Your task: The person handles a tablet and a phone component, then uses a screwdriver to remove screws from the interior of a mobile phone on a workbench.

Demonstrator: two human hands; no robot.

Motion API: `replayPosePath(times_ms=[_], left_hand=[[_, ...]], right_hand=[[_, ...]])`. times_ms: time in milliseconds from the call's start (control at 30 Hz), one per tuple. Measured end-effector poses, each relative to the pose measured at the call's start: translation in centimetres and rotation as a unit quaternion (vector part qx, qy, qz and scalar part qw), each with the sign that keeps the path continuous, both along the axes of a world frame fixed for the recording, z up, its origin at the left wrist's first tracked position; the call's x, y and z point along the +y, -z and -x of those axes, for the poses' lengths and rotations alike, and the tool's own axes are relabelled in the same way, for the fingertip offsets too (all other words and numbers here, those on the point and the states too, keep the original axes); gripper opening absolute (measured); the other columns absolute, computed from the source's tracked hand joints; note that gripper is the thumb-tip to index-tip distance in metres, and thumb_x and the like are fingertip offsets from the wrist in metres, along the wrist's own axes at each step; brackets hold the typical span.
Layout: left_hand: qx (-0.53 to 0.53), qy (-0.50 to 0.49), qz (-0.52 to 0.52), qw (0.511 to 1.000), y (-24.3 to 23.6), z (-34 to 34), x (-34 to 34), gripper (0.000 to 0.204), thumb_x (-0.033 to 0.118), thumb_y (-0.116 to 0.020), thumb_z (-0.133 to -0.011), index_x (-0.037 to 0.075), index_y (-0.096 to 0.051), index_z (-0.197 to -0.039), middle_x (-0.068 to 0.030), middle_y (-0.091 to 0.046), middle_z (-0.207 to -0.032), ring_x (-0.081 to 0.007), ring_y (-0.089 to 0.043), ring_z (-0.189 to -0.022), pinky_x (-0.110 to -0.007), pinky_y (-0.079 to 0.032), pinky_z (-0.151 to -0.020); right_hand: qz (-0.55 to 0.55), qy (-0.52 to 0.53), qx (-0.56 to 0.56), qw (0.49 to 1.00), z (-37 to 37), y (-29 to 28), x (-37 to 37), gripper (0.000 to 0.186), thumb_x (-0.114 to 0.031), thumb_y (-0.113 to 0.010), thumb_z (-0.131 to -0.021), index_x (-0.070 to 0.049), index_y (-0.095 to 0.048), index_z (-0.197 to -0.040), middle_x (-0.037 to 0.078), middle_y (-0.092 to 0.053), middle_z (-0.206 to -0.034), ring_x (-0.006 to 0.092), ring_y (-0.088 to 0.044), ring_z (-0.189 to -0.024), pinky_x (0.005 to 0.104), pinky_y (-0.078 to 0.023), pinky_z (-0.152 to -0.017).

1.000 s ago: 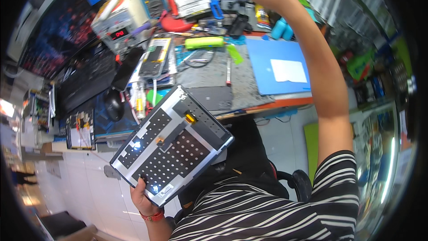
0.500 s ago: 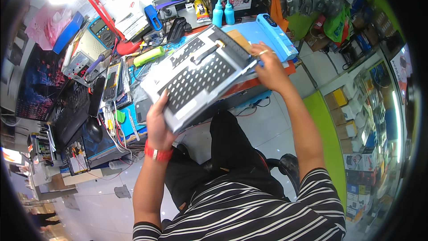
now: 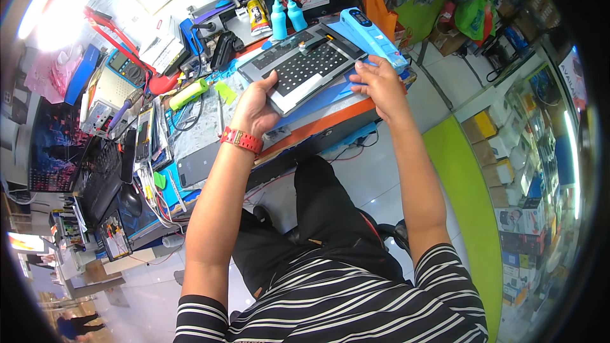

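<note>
A flat tablet-like device (image 3: 308, 70), showing a silver and black back with rows of white dots, is over the blue mat (image 3: 330, 101) at the bench's front right. My left hand (image 3: 254, 105) grips its near left corner, thumb on top; a red watch (image 3: 241, 140) is on that wrist. My right hand (image 3: 380, 86) holds the right end with bent fingers. Just beyond the device lie a long light-blue instrument (image 3: 372, 35) and two turquoise bottles (image 3: 278, 22).
Cables, a green roll (image 3: 187, 94), a dark phone (image 3: 198, 164), a mouse (image 3: 130, 200) and a multimeter (image 3: 124, 67) crowd the bench's left. A monitor (image 3: 54, 152) stands far left. A glass display case (image 3: 527, 171) is at right. Another person (image 3: 79, 325) shows at the lower left edge.
The device has moved from above my lap up and right onto the bench area, lying flatter. My right hand, earlier raised at the top, has come down onto its right end.
</note>
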State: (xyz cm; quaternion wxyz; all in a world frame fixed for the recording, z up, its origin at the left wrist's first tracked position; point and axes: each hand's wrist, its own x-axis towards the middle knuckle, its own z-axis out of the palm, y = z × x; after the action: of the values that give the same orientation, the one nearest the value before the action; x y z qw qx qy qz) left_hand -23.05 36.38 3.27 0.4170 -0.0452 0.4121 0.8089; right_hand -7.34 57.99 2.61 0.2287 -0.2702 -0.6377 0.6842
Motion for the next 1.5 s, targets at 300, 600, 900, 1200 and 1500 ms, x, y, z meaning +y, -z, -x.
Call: replayPosePath(times_ms=[300, 600, 900, 1200, 1500], left_hand=[[0.014, 0.027, 0.092, 0.995, -0.6, 3.0, 0.4, 0.024, 0.013, -0.06, -0.109, 0.0, -0.06, -0.128, -0.0167, -0.071, -0.119, -0.0299, -0.073, -0.109, -0.049, -0.062, -0.1], [0.117, 0.043, 0.157, 0.98, 0.8, 7.0, 1.9, 0.022, 0.011, -0.07, -0.102, -0.005, -0.065, -0.118, -0.0161, -0.073, -0.108, -0.0277, -0.074, -0.093, -0.043, -0.064, -0.085], [0.25, 0.024, 0.271, 0.929, -1.2, 4.9, 1.0, 0.024, 0.008, -0.076, -0.098, -0.008, -0.068, -0.115, -0.0143, -0.072, -0.108, -0.022, -0.069, -0.087, -0.037, -0.055, -0.066], [0.26, -0.068, 0.25, 0.93, -2.8, 2.0, -3.4, 0.073, 0.02, -0.075, -0.1, -0.018, -0.038, -0.151, -0.0234, -0.061, -0.136, -0.0265, -0.067, -0.113, -0.038, -0.057, -0.093], [0.714, -0.114, 0.472, 0.505, -1.6, -10.2, -20.8, 0.038, 0.013, -0.069, -0.101, -0.002, -0.064, -0.136, -0.0202, -0.066, -0.139, -0.0399, -0.061, -0.131, -0.047, -0.046, -0.112]], right_hand=[[0.269, -0.043, 0.153, 0.95, 0.4, 0.6, -2.1, 0.096, -0.015, -0.074, -0.1, 0.02, -0.005, -0.156, 0.038, -0.045, -0.139, 0.0508, -0.06, -0.125, 0.056, -0.06, -0.098], [0.295, -0.037, 0.185, 0.937, 0.9, 1.1, -3.8, 0.093, -0.012, -0.071, -0.102, 0.022, -0.003, -0.155, 0.037, -0.043, -0.14, 0.0499, -0.06, -0.128, 0.0516, -0.056, -0.107], [0.294, 0.02, 0.167, 0.941, 0.9, 0.7, -4.4, 0.034, -0.009, -0.066, -0.103, 0.01, -0.047, -0.123, 0.023, -0.055, -0.118, 0.0457, -0.067, -0.12, 0.0545, -0.059, -0.104], [0.278, -0.02, 0.16, 0.947, 1.1, 1.1, -4.6, 0.084, -0.011, -0.07, -0.102, 0.019, -0.012, -0.155, 0.028, -0.053, -0.132, 0.0393, -0.066, -0.117, 0.0497, -0.06, -0.098], [-0.453, -0.062, 0.052, 0.888, -3.0, 1.6, -10.4, 0.056, -0.027, -0.067, -0.105, 0.01, -0.051, -0.144, 0.024, -0.061, -0.14, 0.0369, -0.063, -0.129, 0.0514, -0.048, -0.113]])
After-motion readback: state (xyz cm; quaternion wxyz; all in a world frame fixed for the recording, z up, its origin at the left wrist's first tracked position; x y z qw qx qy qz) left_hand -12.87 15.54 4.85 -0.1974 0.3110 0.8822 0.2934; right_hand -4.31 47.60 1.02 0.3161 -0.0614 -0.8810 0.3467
